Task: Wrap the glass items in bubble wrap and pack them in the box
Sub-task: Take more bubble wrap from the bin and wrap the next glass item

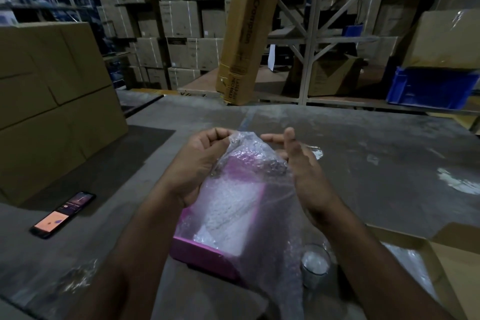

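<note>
A sheet of bubble wrap (255,189) hangs between my hands over a pink box (205,252) that lies on the grey floor. My left hand (200,163) pinches the wrap's top left edge and rests against its side. My right hand (304,163) is flat against the wrap's right side, fingers stretched out and apart. Something dark shows through the wrap near its top; I cannot tell what it is. A clear drinking glass (315,265) stands on the floor to the right of the pink box, under my right forearm.
A phone (62,214) with a lit screen lies on the floor at the left. Large cardboard cartons (52,101) stand at the far left. An opened cardboard box flap (452,249) lies at the right. Shelving with cartons and a blue crate (431,88) lines the back.
</note>
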Action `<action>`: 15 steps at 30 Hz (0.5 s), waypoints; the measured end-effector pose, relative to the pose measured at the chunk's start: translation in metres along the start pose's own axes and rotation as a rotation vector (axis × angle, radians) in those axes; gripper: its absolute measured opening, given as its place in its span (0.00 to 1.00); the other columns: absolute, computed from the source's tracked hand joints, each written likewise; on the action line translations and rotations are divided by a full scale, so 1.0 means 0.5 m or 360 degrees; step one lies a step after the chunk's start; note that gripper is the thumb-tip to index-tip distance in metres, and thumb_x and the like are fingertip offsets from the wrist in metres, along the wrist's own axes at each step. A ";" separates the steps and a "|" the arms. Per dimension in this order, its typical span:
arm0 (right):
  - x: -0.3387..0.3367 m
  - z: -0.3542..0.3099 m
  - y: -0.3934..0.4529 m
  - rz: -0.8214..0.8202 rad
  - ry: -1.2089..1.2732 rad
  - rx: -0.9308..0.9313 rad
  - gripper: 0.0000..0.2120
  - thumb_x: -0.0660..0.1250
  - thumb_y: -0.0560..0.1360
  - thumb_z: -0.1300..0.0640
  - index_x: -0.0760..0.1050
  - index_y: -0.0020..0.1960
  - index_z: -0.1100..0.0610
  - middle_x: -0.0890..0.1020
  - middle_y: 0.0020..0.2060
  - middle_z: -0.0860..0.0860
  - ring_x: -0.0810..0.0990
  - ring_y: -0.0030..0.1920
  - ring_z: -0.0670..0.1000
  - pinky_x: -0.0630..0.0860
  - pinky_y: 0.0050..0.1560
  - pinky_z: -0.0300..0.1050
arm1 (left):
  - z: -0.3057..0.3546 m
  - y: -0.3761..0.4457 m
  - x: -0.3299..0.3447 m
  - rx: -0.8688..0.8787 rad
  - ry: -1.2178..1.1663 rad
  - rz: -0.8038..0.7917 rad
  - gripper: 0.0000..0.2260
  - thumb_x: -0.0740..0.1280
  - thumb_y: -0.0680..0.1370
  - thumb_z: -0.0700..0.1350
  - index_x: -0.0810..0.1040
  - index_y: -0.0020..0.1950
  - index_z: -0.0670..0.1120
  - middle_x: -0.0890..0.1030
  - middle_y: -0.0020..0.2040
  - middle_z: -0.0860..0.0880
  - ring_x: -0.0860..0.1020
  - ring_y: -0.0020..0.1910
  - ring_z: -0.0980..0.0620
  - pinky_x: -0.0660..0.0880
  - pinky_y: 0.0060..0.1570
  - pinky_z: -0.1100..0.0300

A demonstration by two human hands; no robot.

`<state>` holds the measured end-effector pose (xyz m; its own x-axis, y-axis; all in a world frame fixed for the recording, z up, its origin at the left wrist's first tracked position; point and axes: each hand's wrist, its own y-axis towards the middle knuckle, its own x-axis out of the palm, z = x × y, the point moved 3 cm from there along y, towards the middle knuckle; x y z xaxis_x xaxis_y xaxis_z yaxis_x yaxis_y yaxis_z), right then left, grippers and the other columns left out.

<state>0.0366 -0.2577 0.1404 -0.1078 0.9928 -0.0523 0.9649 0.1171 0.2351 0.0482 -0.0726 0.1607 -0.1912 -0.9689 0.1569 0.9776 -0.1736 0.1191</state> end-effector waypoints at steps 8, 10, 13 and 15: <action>0.010 -0.031 -0.005 -0.0204 0.0319 -0.0013 0.19 0.72 0.75 0.63 0.75 0.65 0.55 0.85 0.45 0.58 0.84 0.45 0.52 0.82 0.51 0.48 | 0.010 -0.007 -0.015 -0.0043 0.0013 0.0137 0.19 0.66 0.79 0.52 0.77 0.65 0.42 0.81 0.62 0.37 0.83 0.56 0.43 0.82 0.52 0.47; 0.006 -0.029 0.005 -0.0085 0.0433 -0.0010 0.18 0.71 0.76 0.66 0.75 0.64 0.57 0.84 0.49 0.63 0.83 0.46 0.55 0.82 0.48 0.49 | 0.003 -0.009 -0.028 -0.0086 -0.0109 0.0089 0.30 0.66 0.77 0.65 0.74 0.70 0.45 0.81 0.64 0.40 0.81 0.62 0.40 0.78 0.60 0.43; -0.008 -0.021 0.021 0.0135 0.0644 0.0046 0.18 0.71 0.75 0.67 0.75 0.63 0.59 0.85 0.51 0.62 0.86 0.47 0.56 0.84 0.45 0.49 | -0.003 -0.017 -0.043 -0.0015 -0.0013 0.0066 0.46 0.82 0.60 0.65 0.72 0.73 0.49 0.79 0.68 0.43 0.80 0.65 0.42 0.79 0.62 0.48; -0.015 -0.015 0.028 0.0228 0.0704 0.0041 0.20 0.73 0.73 0.68 0.74 0.63 0.58 0.85 0.50 0.59 0.86 0.45 0.53 0.82 0.41 0.45 | -0.008 -0.020 -0.046 0.0060 0.0125 0.0147 0.45 0.85 0.58 0.56 0.72 0.72 0.50 0.75 0.70 0.44 0.78 0.67 0.45 0.77 0.65 0.48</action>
<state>0.0492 -0.2631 0.1514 -0.0591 0.9148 0.3995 0.9826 -0.0174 0.1852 0.0432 -0.0493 0.1522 -0.0916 -0.9916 0.0916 0.9864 -0.0777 0.1449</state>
